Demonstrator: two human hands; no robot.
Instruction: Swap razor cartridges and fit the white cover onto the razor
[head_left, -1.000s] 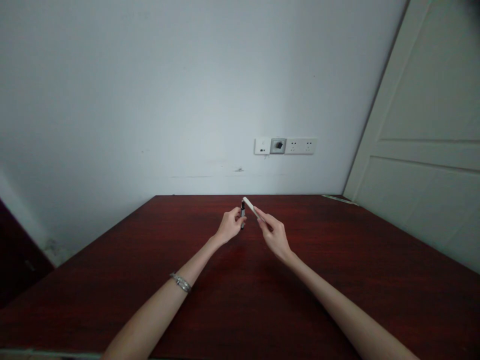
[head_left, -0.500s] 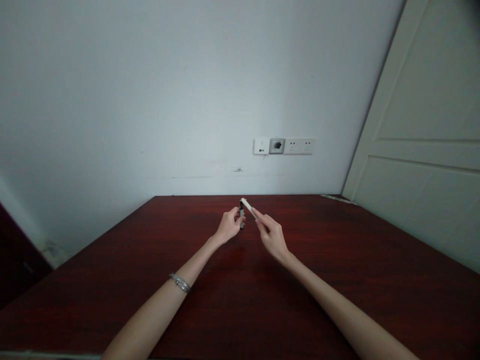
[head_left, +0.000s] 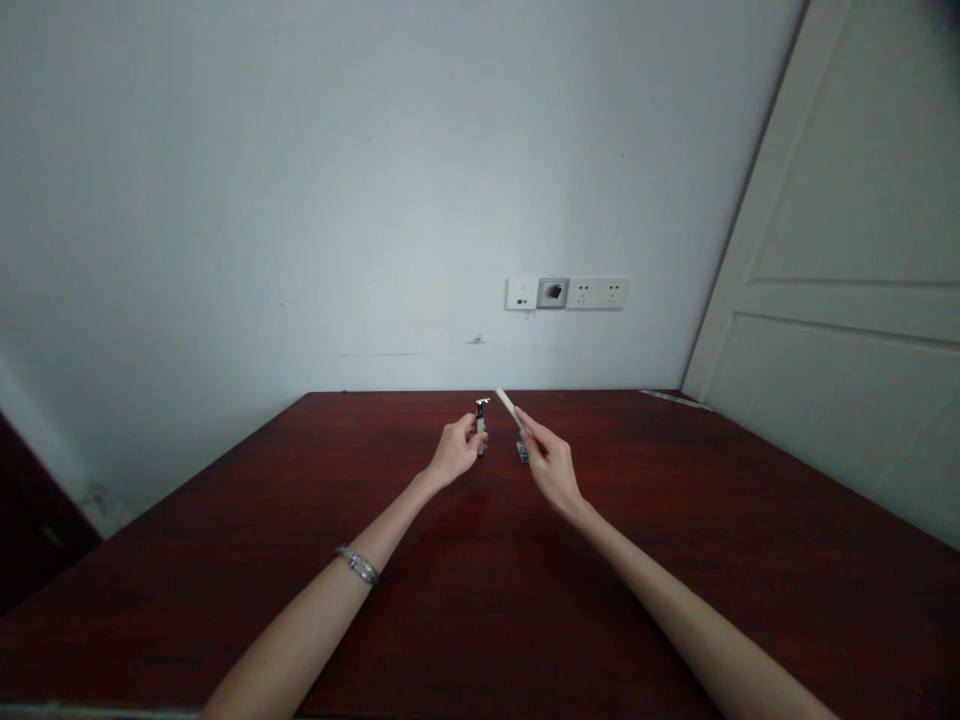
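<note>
My left hand is closed around a small upright dark and silver stick-like object, held just above the dark red table. My right hand pinches a slim white cap-like piece that tilts up to the left. A small grey bit shows under the right fingers; I cannot make out what it is. The two hands are a little apart near the table's far middle. A silver bracelet sits on my left wrist.
A white wall rises behind the table with a row of sockets and a switch. A pale panelled door stands at the right. A thin light strip lies at the table's far right corner.
The white piece and the dark object were touching tip to tip; now my right hand has drawn the white piece away to the right, leaving a gap between them.
</note>
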